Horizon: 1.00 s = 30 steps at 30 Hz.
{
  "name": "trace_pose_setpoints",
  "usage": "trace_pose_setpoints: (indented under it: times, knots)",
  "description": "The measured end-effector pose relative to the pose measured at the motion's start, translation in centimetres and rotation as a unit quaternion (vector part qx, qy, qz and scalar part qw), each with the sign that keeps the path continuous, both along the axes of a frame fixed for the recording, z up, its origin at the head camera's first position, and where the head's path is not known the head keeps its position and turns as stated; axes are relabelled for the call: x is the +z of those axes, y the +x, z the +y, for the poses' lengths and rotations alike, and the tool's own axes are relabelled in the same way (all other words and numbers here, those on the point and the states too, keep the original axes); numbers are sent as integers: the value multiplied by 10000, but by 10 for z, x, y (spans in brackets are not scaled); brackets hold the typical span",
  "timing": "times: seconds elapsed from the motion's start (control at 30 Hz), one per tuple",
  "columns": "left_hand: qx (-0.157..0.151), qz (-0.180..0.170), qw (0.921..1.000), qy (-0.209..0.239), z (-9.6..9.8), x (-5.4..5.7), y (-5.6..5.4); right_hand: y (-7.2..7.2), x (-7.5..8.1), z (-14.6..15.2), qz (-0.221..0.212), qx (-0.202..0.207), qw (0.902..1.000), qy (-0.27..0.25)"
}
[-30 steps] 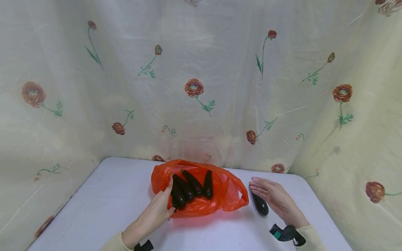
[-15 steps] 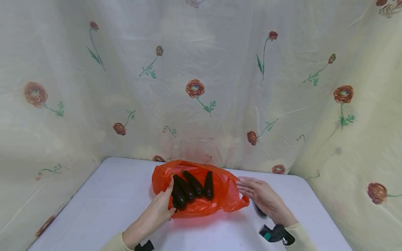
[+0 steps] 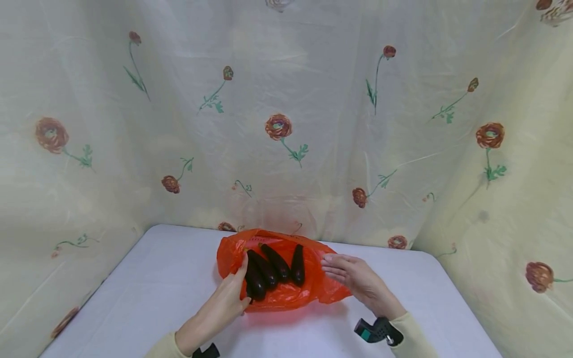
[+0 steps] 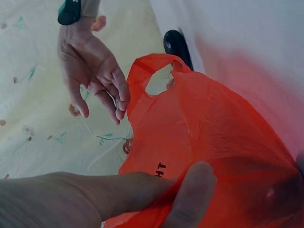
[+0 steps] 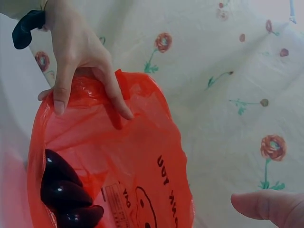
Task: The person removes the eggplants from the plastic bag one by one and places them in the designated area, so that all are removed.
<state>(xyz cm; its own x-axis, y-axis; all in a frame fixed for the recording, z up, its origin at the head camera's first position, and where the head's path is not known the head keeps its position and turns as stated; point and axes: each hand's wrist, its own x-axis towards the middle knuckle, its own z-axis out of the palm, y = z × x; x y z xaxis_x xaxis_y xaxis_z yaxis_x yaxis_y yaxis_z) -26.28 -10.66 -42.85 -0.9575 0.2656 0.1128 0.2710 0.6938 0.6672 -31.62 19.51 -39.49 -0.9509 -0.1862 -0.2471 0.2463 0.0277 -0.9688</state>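
A red plastic bag lies on its side on the table with its mouth toward me. Several dark eggplants rest inside it. My left hand grips the bag's left edge; in the left wrist view its thumb pinches the plastic. At the bag's right side, my right hand has straight fingers and holds nothing, overlapping the handle end in the head view. One eggplant lies outside the bag, beyond its handle loop in the left wrist view; in the head view the right hand hides it.
The white table runs back to a pale curtain printed with red flowers. Black bands with small devices sit on both wrists, such as the right wristband.
My right hand has moved left, from over the loose eggplant to the bag's right side. The left hand keeps its grip, and the bag stays in place.
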Motion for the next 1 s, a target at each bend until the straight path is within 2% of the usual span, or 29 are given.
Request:
trace_pose_setpoints:
  times: [0.43,0.83,0.93,1.0]
  knots:
    - [22,90,10000,-15,-1,0,0,-20,-17,-23,-178,212,9993,-260]
    - [-50,4,9999,108,0,-3,-1,-34,-31,-28,-235,426,9952,-851]
    - [-59,-15,9999,150,0,-3,-1,-38,-34,-32,-278,406,9948,-891]
    - [-72,12,9999,146,0,-4,-1,-42,-37,-35,-309,218,9954,-881]
